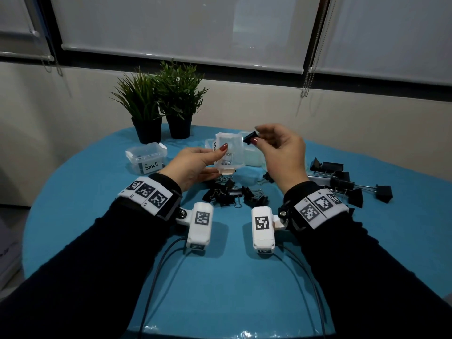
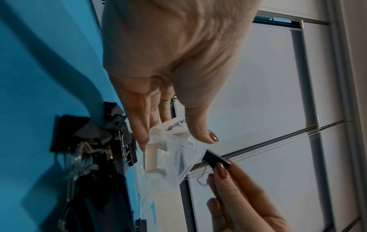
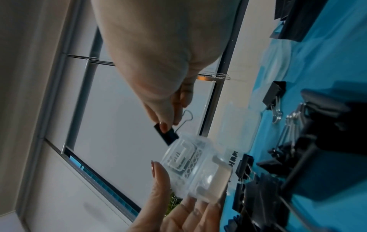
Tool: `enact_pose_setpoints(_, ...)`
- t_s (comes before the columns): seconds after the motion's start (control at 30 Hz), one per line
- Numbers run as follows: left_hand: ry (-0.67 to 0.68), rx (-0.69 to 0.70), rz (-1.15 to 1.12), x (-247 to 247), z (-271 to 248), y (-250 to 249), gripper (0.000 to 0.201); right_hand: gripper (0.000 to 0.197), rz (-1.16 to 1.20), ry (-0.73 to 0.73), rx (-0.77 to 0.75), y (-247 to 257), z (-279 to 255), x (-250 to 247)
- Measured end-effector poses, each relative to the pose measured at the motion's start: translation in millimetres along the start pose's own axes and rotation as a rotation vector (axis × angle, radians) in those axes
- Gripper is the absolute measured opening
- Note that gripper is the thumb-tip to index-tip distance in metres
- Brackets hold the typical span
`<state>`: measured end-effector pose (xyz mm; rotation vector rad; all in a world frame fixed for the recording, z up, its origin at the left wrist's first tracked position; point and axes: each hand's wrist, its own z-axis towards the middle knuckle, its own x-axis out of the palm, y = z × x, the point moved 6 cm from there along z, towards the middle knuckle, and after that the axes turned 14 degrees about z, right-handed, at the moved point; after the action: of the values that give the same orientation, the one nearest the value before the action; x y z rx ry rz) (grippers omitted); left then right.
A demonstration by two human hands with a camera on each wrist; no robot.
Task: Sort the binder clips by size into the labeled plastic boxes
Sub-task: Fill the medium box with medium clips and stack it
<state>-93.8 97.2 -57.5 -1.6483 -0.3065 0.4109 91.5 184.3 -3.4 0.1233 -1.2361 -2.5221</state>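
left hand: the left hand (image 1: 195,165) has the Medium box (image 1: 228,152) lifted off the counter (image 1: 97,216) and tipped, thumb on one side and fingers (image 2: 139,125) underneath, so it's grasping the box, mid-frame in the head view

right hand: the right hand (image 1: 281,152) is pinching one black clip (image 1: 250,137) between thumb and fingertips, right at the upper right corner of the Medium box, touching or just about touching the rim as far as I can tell

medium box contents: looks like a few clips are already in there through the clear plastic, can't count them tbh

small box: the Small box (image 1: 146,159) sits left of centre with something dark inside, so probably some clips sorted already

third box: there's another clear box (image 1: 253,155) behind the Medium one, mostly hidden, can't read any label

still loose: a pile of smaller clips (image 1: 234,193) in the middle, just below the hands, plus a bunch of big clips (image 1: 342,179) over at the right

progress guess: early to middle I'd say. A handful done, plenty left on the counter, and the big ones look untouched

background: two potted plants (image 1: 163,106) at the upper middle
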Motion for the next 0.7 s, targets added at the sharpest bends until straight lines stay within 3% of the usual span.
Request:
enact_pose_setpoints(0.13, 0.021, 0.024, 0.03, 4.7, -1.0, -0.1, 0.036, 0.022, 0.076, 0.182, 0.031, -4.6, -8.3, 21.8)
enact_pose_setpoints(0.4, 0.025, 0.018, 0.022, 7.9, -2.4, -1.5, 0.035, 0.02, 0.049, 0.332, 0.019, -2.8, -13.8, 36.4)
enact_pose_setpoints(0.53, 0.048, 0.041, 0.039, 11.5, -5.7, -4.2, 0.035, 0.018, -0.182, 0.428, -0.04, 0.3, -16.4, 39.9)
enact_pose_setpoints(0.7, 0.015, 0.07, 0.032, 7.0, -5.5, -8.3, 0.051, 0.02, -0.42, 0.551, -0.078, 8.6, -21.9, 45.7)
